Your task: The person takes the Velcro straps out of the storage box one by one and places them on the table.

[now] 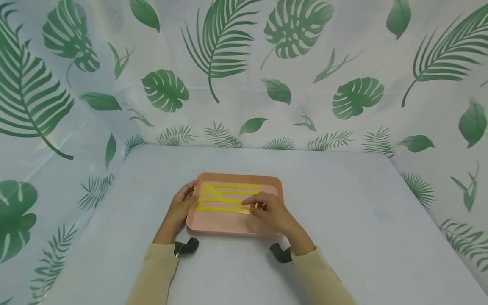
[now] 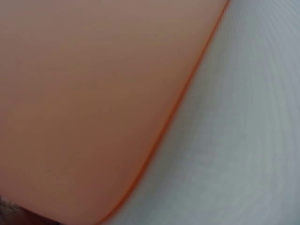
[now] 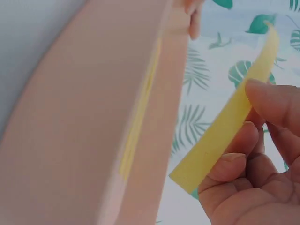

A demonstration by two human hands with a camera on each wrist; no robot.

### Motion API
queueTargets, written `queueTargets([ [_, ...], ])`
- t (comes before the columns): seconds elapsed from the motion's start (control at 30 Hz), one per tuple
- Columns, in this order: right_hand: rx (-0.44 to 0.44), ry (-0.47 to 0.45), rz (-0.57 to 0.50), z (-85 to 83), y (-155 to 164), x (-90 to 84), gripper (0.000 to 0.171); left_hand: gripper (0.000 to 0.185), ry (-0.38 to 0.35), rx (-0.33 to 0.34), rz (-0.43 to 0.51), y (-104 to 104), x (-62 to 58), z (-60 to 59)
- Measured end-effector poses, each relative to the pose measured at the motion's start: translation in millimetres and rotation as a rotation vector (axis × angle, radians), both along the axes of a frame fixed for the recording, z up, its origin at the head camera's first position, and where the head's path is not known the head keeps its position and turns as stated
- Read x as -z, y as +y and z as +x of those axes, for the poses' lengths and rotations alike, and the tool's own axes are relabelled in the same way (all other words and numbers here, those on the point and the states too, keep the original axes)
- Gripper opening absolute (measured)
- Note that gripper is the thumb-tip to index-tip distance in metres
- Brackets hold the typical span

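Pinching one slender, flat yellow strip (image 3: 211,140), the right hand's (image 1: 272,209) grip holds it slantwise over a shallow pink rectangular tray (image 1: 228,225) at mid-desk. Left hand (image 1: 180,209) grips its left rim. Four similar yellow strips (image 1: 236,186) lie inside, apparently settled; the pinched one appears not yet laid down.

Over the head feed I looked into a makeshift filming booth: white sheeting (image 1: 236,103) printed with green monstera leaves (image 1: 164,90) and palm fronds (image 1: 215,46) walled the upper frame from left edge to right, enclosing three sides of a white-covered tabletop (image 1: 354,190) at lower centre. Black wrist-worn devices (image 1: 187,246) near bottom centre suited recording. Whether home or lab, I couldn't tell.
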State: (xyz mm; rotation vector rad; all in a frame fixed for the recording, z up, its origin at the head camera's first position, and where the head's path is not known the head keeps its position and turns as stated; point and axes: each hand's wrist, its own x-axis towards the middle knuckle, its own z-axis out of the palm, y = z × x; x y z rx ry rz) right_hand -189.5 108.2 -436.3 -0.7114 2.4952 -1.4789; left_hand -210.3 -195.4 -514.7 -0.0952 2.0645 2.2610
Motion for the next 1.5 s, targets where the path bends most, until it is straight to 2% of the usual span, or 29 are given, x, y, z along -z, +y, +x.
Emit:
queueTargets([
  [0.27, 0.102, 0.043, -0.012, 1.2, 15.3, -7.1, 0.013, 0.057, -0.007, 0.007, 0.01, 4.6, 1.8, 2.3],
  [0.53, 0.144, 0.055, -0.048, -0.8, 39.6, -8.8, 0.012, 0.058, -0.009, -0.007, -0.019, 3.9, 1.2, 4.2],
  [0.77, 0.169, 0.09, -0.134, -4.0, 67.0, -9.5, 0.013, 0.058, -0.013, -0.006, -0.022, 0.8, 1.6, 4.3],
  [0.83, 0.179, 0.058, -0.14, -5.5, 74.7, -10.6, 0.015, 0.058, -0.015, -0.007, -0.022, 0.0, 1.1, 4.5],
  [1.07, 0.148, -0.161, -0.234, -14.1, 103.5, -15.5, 0.022, 0.059, -0.033, -0.01, -0.035, -0.5, -1.6, 5.8],
  [1.2, 0.117, -0.212, -0.273, -22.8, 120.2, -15.9, 0.018, 0.059, -0.049, -0.018, -0.041, 0.2, -4.1, 7.3],
  [1.4, 0.124, -0.274, -0.213, -37.7, 136.9, -9.0, 0.031, 0.059, -0.045, -0.004, -0.042, -0.2, -4.5, 6.3],
  [1.5, 0.133, -0.302, -0.169, -44.5, 141.8, -2.2, 0.029, 0.058, -0.039, 0.003, -0.042, 0.1, -3.9, 4.8],
])
